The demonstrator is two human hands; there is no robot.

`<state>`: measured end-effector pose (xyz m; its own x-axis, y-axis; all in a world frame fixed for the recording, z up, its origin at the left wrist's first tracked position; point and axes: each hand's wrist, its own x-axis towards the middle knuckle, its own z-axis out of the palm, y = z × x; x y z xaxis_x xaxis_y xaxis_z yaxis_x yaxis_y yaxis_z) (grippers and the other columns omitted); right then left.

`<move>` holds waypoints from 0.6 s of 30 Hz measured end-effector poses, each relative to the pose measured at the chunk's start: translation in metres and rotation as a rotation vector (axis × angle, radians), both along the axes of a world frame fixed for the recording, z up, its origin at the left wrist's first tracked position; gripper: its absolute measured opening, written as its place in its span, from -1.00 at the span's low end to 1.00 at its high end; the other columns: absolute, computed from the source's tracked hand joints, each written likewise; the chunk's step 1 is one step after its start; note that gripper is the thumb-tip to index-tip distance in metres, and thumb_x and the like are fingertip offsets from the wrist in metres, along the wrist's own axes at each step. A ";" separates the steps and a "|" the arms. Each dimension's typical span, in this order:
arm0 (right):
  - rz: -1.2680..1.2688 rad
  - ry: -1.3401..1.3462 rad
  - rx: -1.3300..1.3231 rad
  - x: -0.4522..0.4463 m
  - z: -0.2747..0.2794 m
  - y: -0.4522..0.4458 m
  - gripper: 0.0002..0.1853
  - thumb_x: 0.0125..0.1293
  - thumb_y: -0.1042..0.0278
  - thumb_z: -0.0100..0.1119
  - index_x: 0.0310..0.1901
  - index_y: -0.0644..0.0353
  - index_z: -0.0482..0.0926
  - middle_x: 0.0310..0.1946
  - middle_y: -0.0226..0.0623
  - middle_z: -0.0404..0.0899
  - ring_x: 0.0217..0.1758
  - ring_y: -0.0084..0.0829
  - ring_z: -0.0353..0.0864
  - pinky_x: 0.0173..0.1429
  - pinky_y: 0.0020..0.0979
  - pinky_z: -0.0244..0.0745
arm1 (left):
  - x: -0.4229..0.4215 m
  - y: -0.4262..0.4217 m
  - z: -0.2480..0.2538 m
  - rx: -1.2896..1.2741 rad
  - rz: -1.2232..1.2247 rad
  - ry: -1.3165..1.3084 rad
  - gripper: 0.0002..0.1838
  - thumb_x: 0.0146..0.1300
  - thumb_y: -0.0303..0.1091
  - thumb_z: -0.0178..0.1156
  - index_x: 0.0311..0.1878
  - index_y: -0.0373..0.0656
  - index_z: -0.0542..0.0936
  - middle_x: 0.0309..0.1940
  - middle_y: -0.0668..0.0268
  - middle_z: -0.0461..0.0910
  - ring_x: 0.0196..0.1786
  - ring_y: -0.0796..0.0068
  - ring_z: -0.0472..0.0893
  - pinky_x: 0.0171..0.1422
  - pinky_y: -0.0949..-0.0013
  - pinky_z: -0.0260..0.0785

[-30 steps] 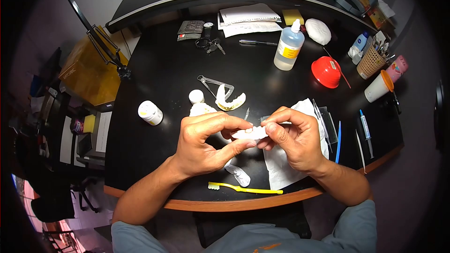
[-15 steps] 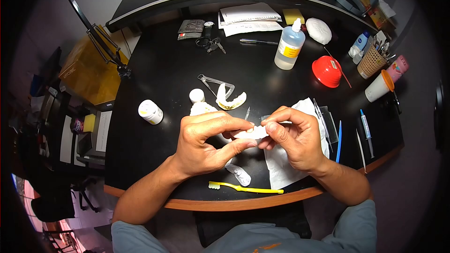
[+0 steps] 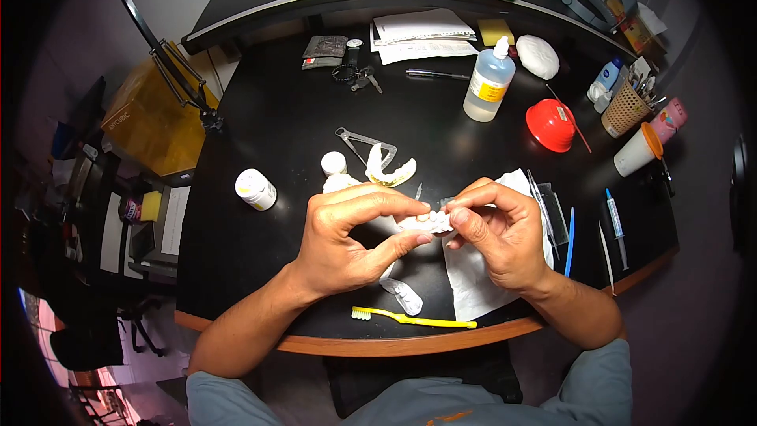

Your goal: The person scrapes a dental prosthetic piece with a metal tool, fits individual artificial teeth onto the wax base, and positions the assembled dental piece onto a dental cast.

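Observation:
A small white dental model with tooth shapes is held over the middle of the desk. My left hand pinches it between thumb and fingers from the left. From the right, my right hand closes its thumb and fingertips on the model's other end; the fingertips hide part of it. Below the hands lie a clear tray with white tooth shapes and a yellow toothbrush. Beyond my left hand are a white cast, partly hidden, and a cream-yellow arch-shaped piece.
A white tissue lies under my right hand, with a blue stick tool and a syringe farther right. White jars stand on the left. A liquid bottle and a red bowl stand at the back.
The dental model has tilted slightly between my fingers, and its tooth shapes show more clearly. Both hands keep nearly the same place and grip.

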<state>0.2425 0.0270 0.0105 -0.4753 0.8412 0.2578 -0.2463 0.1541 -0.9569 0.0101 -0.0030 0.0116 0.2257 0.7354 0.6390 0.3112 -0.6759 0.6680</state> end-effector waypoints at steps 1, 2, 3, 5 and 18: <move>-0.004 -0.002 0.021 0.000 0.000 0.001 -0.88 0.49 0.56 0.32 -0.03 0.40 0.68 -0.06 -0.20 0.62 -0.07 -0.44 0.79 -0.10 -0.52 0.77 | 0.000 0.001 -0.001 0.007 0.003 -0.005 -0.68 0.08 -0.54 0.61 -0.06 -0.30 0.79 -0.25 0.14 0.81 -0.16 0.41 0.78 -0.11 0.43 0.61; -0.010 -0.004 0.039 0.001 0.000 0.001 -0.88 0.47 0.58 0.33 -0.03 0.41 0.68 -0.05 -0.19 0.62 -0.06 -0.44 0.79 -0.08 -0.51 0.77 | 0.000 0.000 0.000 -0.008 0.013 0.001 -0.67 0.08 -0.55 0.60 -0.05 -0.30 0.79 -0.21 0.13 0.81 -0.13 0.41 0.79 -0.09 0.43 0.62; -0.009 -0.003 0.051 0.001 -0.001 0.001 -0.88 0.45 0.60 0.34 -0.04 0.41 0.68 -0.04 -0.18 0.62 -0.04 -0.43 0.78 -0.06 -0.50 0.78 | 0.000 -0.001 0.001 -0.026 0.021 0.007 -0.65 0.08 -0.56 0.60 -0.03 -0.30 0.78 -0.17 0.12 0.81 -0.10 0.40 0.79 -0.06 0.42 0.63; -0.011 0.001 0.076 0.000 -0.001 0.002 -0.88 0.43 0.63 0.35 -0.05 0.41 0.69 -0.02 -0.15 0.62 0.00 -0.42 0.77 0.00 -0.47 0.81 | 0.000 -0.002 0.002 -0.049 0.022 0.002 -0.64 0.08 -0.58 0.60 -0.01 -0.30 0.77 -0.12 0.10 0.80 -0.06 0.39 0.80 -0.04 0.42 0.64; -0.036 -0.007 0.148 0.000 -0.001 0.002 -0.88 0.36 0.69 0.38 -0.09 0.37 0.71 0.02 -0.09 0.64 0.10 -0.36 0.74 0.14 -0.44 0.84 | 0.002 -0.003 0.000 -0.080 -0.029 -0.072 -0.66 0.09 -0.65 0.57 -0.03 -0.32 0.77 0.00 0.03 0.75 0.00 0.35 0.80 -0.02 0.44 0.75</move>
